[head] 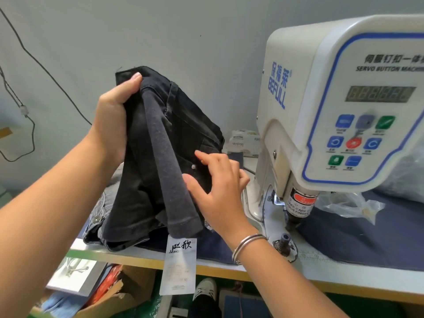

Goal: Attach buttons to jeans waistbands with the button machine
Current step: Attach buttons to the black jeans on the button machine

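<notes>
Up at the left of the scene, the left hand (pixel 112 115) grips the folded black jeans (pixel 158 157) by their top edge, fingers curled round the cloth, thumb on the near face. The jeans hang tilted from that hand, lifted above the table (pixel 220 269), with their lower end resting on a pile of other jeans (pixel 103 216) at the table's left end. The right hand (pixel 218 187) is on the right side of the black jeans, its thumb pressed to the cloth and its forefinger stretched out straight toward a small metal rivet (pixel 193 166) on the denim; the other fingers are loosely bent, and whether they pinch any cloth cannot be told. A silver bracelet (pixel 246 245) sits on the right wrist. A white paper tag (pixel 179 265) hangs from the bottom of the black jeans, past the near edge of the table.

To the right stands the white button machine (pixel 339 106), with a blue-bordered control panel (pixel 362 138) of coloured keys and a dim display above them. Its black press head (pixel 298 207), bearing a red warning label, points down at a dark blue cloth (pixel 358 237) spread on the table. A crumpled clear plastic bag (pixel 348 205) lies just beyond the press head, far right. A white packet (pixel 243 142) lies at the far side, between jeans and machine. A black cable (pixel 34 63) runs across the grey wall (pixel 183 31).
</notes>
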A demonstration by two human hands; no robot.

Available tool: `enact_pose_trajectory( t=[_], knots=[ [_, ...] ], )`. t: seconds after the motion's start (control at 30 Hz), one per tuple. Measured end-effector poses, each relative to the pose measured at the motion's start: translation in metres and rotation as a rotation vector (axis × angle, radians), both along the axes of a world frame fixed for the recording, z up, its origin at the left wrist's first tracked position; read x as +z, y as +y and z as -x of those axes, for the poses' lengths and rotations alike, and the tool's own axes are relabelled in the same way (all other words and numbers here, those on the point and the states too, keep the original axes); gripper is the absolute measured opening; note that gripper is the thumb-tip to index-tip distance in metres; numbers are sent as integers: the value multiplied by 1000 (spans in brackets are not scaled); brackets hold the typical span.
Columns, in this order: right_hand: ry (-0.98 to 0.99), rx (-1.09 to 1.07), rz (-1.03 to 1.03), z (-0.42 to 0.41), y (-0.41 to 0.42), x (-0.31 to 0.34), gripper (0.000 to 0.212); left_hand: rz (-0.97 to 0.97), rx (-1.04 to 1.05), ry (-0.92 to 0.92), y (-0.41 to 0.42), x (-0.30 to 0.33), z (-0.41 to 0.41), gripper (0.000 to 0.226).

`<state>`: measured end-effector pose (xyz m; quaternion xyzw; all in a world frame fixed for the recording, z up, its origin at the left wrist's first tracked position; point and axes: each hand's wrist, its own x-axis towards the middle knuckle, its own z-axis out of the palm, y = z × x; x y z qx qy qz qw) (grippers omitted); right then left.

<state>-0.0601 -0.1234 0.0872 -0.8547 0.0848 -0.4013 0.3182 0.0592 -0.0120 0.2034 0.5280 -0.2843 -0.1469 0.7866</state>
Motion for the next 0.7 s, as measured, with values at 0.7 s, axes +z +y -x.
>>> enact_pose_trajectory(
  t=[0.7],
  knots=[
    [-2,95,-32,-14,14,12,23,358,61,132,3,-21,-5,33]
  ],
)
